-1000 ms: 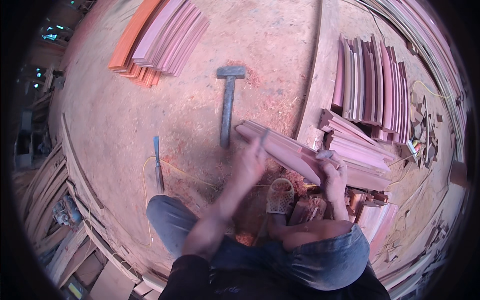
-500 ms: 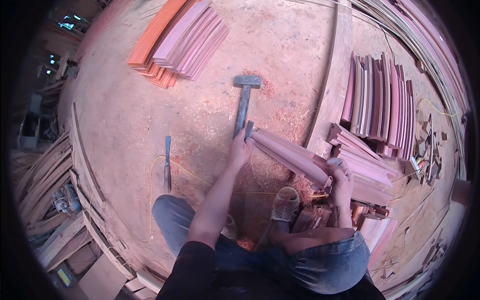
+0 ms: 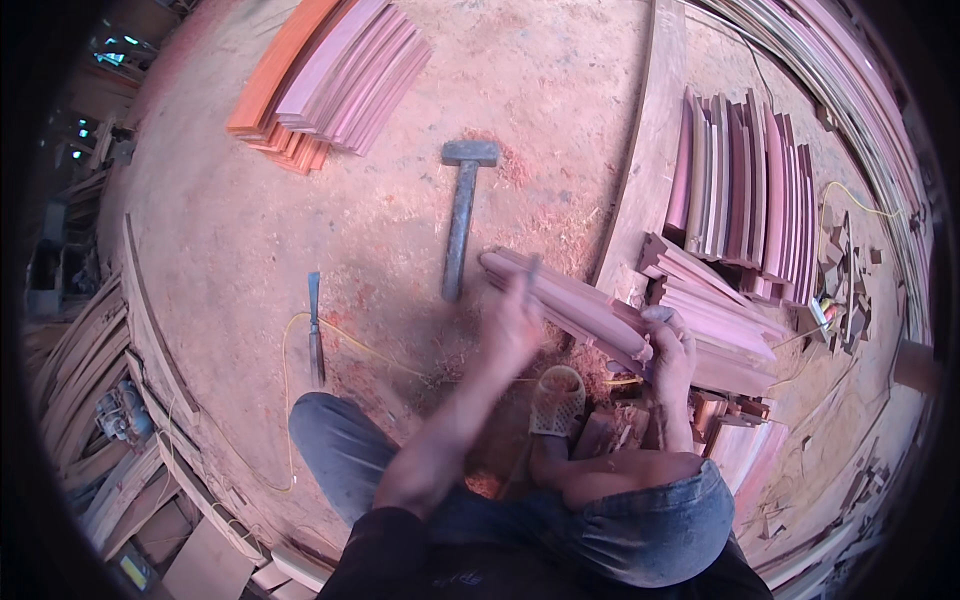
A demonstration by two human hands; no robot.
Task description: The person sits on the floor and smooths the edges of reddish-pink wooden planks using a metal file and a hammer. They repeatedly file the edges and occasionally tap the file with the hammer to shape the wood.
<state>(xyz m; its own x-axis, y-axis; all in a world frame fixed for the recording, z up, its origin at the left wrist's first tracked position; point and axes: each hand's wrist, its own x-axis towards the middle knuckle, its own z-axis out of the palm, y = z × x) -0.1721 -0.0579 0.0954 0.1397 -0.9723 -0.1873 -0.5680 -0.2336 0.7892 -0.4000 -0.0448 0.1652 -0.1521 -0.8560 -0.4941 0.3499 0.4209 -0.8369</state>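
My right hand (image 3: 672,345) grips the near end of a reddish moulded wood piece (image 3: 575,305), which slants up and left from it. Over the far half of that piece is my left hand (image 3: 513,328), smeared by motion. Its fingers are closed on a small dark flat piece (image 3: 533,275) that sticks up above them; its exact kind is too blurred to tell. A hammer (image 3: 463,215) lies on the floor beyond my left hand, its head pointing away. Farther left lies a chisel (image 3: 316,330), blade away from me.
Stacked orange and pink boards (image 3: 345,85) lie at the far left. A long plank (image 3: 640,150) runs along the right, beside upright rows of moulded strips (image 3: 745,190). More moulded pieces (image 3: 715,315) lie beyond my right hand. A yellow cord (image 3: 375,360) crosses the floor among shavings.
My left hand has moved right and nearer along the wood piece, carrying the small dark flat piece away from the hammer handle. My right hand keeps its grip. The whole view has shifted slightly.
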